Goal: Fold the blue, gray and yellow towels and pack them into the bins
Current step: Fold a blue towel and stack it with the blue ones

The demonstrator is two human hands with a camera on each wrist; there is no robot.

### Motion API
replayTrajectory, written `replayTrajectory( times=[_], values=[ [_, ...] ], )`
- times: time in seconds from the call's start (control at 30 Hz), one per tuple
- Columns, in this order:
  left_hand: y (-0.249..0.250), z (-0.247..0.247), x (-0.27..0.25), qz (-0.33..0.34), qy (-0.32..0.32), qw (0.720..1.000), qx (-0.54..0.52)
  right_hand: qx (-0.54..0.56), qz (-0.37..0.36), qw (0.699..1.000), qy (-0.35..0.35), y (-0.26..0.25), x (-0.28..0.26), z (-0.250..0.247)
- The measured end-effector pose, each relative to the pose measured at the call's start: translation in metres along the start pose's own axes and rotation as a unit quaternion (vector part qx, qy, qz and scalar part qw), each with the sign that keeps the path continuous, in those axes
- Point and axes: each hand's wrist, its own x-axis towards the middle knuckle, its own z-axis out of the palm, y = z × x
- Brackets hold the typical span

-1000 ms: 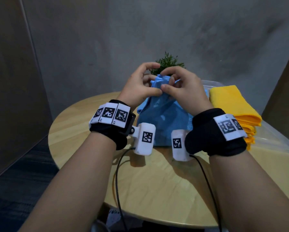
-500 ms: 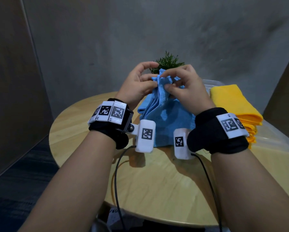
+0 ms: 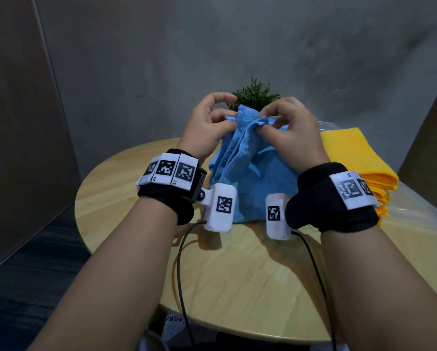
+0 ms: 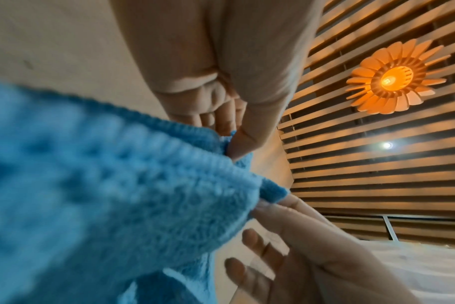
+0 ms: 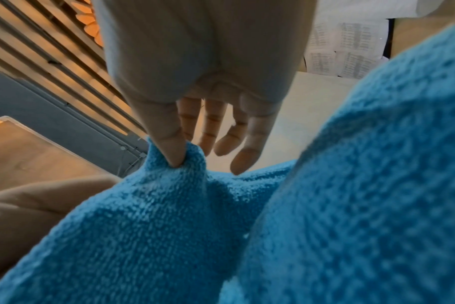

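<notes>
- Blue towel [image 3: 252, 178] hangs bunched above the round wooden table [image 3: 237, 279], its lower edge on the tabletop.
- Left hand [image 3: 207, 130] pinches a top corner of it between thumb and finger; the other fingers are loosely curled.
- Right hand [image 3: 291, 133] pinches the neighbouring top corner, just beside the left.
- Yellow towels [image 3: 354, 158] lie folded in a stack to the right, on a clear plastic bin [image 3: 420, 216].
- A green plant [image 3: 255, 96] stands behind the hands.
</notes>
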Motion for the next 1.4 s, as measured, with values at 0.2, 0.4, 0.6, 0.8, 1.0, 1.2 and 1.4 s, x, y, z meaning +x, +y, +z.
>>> replayTrajectory(
  times=[0.2,0.4,0.6,0.8,1.0,1.2,1.4],
  values=[
    [0.004,0.001,-0.004,0.03,-0.067,0.996,0.04,-0.062,-0.036,0.996,-0.049,0.004,0.002,0.002],
    [0.0,-0.002,0.001,-0.004,-0.006,1.0,0.019,-0.041,-0.052,0.998,-0.02,-0.001,-0.001,-0.004],
    [-0.001,0.002,0.0,0.028,0.061,0.996,0.054,-0.031,-0.072,0.994,-0.07,-0.014,-0.005,0.003],
    [0.008,0.006,-0.007,0.029,-0.003,0.999,-0.027,-0.038,-0.02,0.999,-0.02,-0.012,-0.003,0.0],
    [0.009,0.003,-0.008,0.055,-0.05,0.994,0.075,-0.056,0.009,0.998,-0.028,-0.005,-0.002,-0.001],
    [0.01,-0.013,-0.001,0.055,0.037,0.996,0.06,-0.237,0.121,0.952,-0.148,0.01,-0.003,-0.02],
    [0.009,-0.034,0.005,0.068,0.159,0.984,0.051,-0.118,0.169,0.975,-0.078,0.019,-0.006,-0.04]
  ],
)
